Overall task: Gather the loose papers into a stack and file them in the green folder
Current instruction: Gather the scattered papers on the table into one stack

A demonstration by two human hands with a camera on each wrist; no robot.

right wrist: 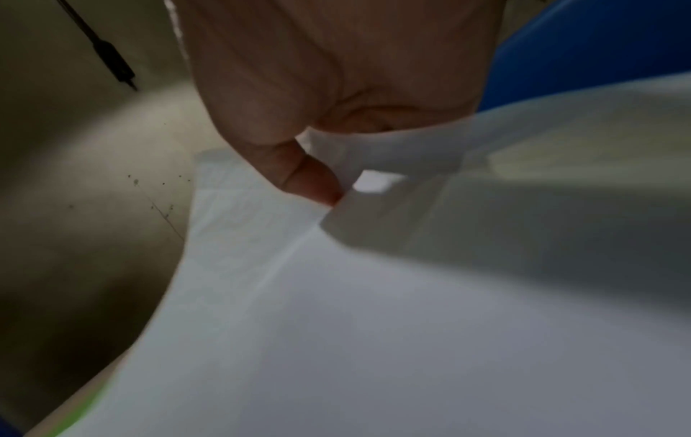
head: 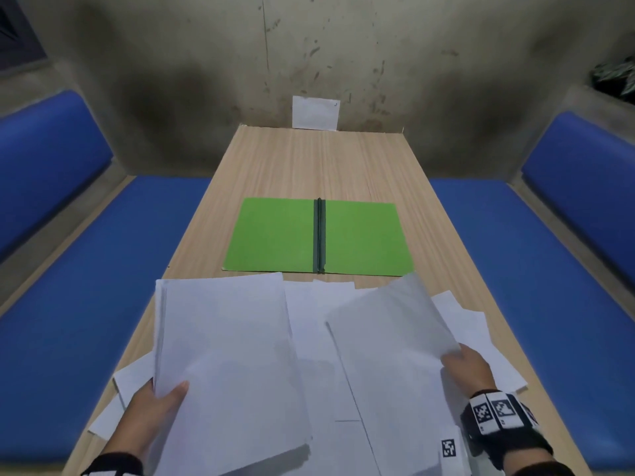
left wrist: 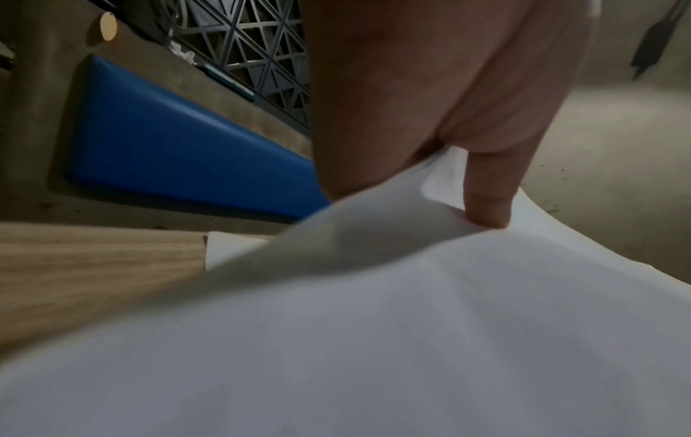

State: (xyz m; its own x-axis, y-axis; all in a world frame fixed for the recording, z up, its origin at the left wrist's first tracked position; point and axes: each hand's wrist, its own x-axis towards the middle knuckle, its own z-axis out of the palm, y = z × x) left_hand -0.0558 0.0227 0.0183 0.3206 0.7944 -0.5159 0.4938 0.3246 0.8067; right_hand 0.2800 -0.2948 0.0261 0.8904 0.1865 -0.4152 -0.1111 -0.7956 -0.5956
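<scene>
The green folder lies open and flat in the middle of the wooden table, its dark spine running front to back. Just in front of it, white papers are spread across the table's near end. My left hand grips a lifted bundle of sheets at its near left edge, thumb on top. My right hand pinches a raised sheet at its right edge, thumb pressed onto the paper. More loose sheets lie flat underneath and poke out at both sides.
A small white card leans on the wall at the table's far end. Blue padded benches run along both long sides of the table. A stained concrete wall stands behind.
</scene>
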